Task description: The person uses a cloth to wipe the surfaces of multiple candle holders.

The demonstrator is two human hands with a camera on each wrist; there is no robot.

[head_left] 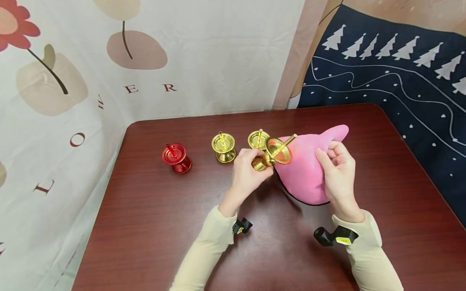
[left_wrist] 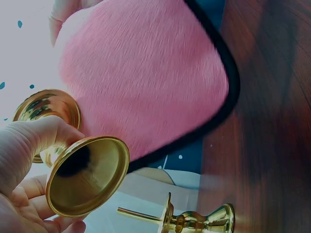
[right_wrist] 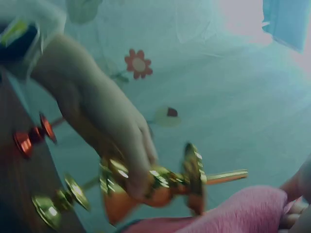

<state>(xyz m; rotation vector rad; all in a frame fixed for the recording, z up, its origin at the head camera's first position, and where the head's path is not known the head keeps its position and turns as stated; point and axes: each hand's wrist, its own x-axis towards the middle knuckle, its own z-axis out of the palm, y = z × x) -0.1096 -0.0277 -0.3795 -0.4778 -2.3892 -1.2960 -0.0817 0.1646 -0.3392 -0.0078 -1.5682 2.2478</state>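
My left hand (head_left: 249,169) grips a gold candle holder (head_left: 279,150) by its stem, tilted so its spike points up and to the right. In the left wrist view its hollow base (left_wrist: 90,177) faces the camera. A pink furry cloth (head_left: 302,169) with a dark edge hangs from my right hand (head_left: 340,173), which pinches it near the upper right. The cloth lies right beside the candle holder's dish; whether they touch, I cannot tell. Behind the held piece stands a second gold candle holder (head_left: 257,138), partly hidden.
Another gold candle holder (head_left: 223,147) and a red candle holder (head_left: 176,157) stand upright on the brown table (head_left: 156,226), left of my hands. A printed white curtain (head_left: 225,60) hangs behind the table, with a dark blue tree-patterned cloth (head_left: 364,81) at the right.
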